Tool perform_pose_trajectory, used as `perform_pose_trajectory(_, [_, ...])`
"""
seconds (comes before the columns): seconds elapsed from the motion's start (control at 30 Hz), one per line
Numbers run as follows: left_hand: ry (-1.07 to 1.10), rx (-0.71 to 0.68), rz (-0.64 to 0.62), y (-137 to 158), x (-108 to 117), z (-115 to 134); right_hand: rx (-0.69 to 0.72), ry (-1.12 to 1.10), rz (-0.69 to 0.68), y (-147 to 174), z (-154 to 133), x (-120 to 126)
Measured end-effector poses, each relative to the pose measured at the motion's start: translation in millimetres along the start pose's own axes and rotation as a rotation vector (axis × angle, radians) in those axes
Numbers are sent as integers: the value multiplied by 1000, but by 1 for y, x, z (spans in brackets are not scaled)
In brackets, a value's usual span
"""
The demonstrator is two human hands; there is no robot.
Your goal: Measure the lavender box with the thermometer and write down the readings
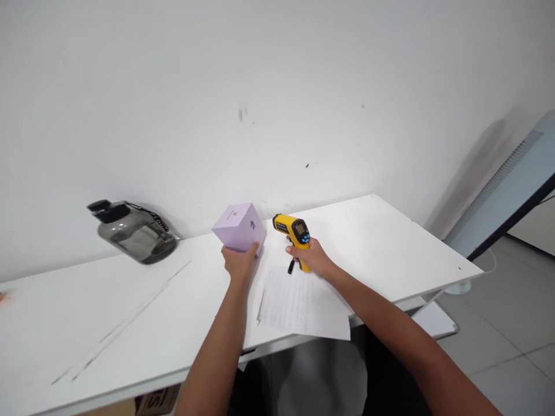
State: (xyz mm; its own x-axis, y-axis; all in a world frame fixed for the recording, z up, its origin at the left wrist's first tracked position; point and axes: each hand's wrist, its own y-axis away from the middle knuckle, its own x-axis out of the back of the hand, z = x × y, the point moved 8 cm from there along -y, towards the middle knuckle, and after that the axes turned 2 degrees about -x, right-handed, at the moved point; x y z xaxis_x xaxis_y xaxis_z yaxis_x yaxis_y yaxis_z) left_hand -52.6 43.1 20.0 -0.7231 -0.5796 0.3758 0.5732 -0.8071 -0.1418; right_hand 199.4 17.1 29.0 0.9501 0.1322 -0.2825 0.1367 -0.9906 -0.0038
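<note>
Yellow-and-black pistol-shaped thermometer (288, 225) and pale lilac cube-shaped box (240, 227) are in the person's two hands, side by side over the middle of the white table (368, 248). Nearest, low at the left, a brown cardboard carton (159, 400) with dark lettering shows beneath the table's front edge. Just above that edge, between the forearms, lies white paper (284, 303) with rows of faint print, too small to read; its near right corner juts out past the edge. At the paper's far side is a small black object (291, 266), too small to identify, just beside the thermometer's grip.

The right hand (315, 257) has its fingers closed around that grip, with the grey screen and blue buttons turned toward the person and the nose angled left, near the box but apart from it. The left hand (238, 260) holds the box by its lower near part, thumb against the right face; whether its base touches the table I cannot tell.

Farther left, near the wall, is a large translucent grey bottle (139, 234) with a black lid and strap. Past the table's right end, a long pale blue-grey panel (498, 188) slants up beside the scuffed white wall (277, 104).
</note>
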Motion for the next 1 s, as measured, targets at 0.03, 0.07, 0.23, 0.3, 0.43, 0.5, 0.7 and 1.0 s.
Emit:
perform_pose_trajectory(0.03, [78,-7,-40,3,-5,2,-12,26,1,0,2,0])
perform_pose_trajectory(0.07, [162,-18,-100,6,-12,4,-17,54,2,1,3,0])
perform_pose_trajectory(0.23, [291,-112,-291,22,-38,14,-1,143,11,0,3,1])
perform_pose_trajectory(0.3, [237,-169,-306,25,-43,16,0,158,20,0,2,2])
perform_pose_trajectory(0.43, [159,-224,-327,27,-48,13,0,199,52,0,2,4])
perform_pose_trajectory(0.5, [142,-219,-322,25,-49,10,-8,226,60,0,2,5])
perform_pose_trajectory(0.7, [42,-236,-298,24,-47,9,-21,235,31,0,4,5])
perform_pose_trajectory(1.0, [-17,-283,-306,28,-45,16,-31,234,37,-1,2,7])
